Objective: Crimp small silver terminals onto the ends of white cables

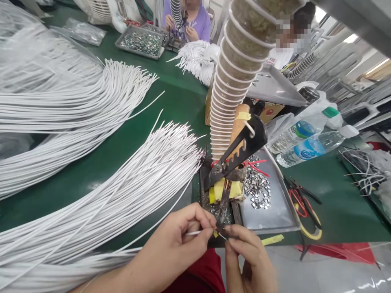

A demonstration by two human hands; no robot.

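Observation:
My left hand (191,230) is closed in a pinch on a white cable (192,233), whose end points toward the dark tip of a soldering iron (224,209). Opposite it, my right hand (249,254) pinches a thin pale wire (222,236) between thumb and forefinger, just below that tip. Whether the wire touches the cable end is too small to tell. The iron hangs tip down in a black notched metal bracket (238,150), its orange-brown handle (241,110) pointing up. A sheaf of white cables (146,175) lies left of the bracket.
A ribbed extraction hose (235,69) comes down behind the iron. Right of it are a metal tray (284,215) with small metal parts, two water bottles (314,148), pliers (305,199) and a yellow tape roll (316,234). Another cable bundle (76,106) lies left; co-workers sit across.

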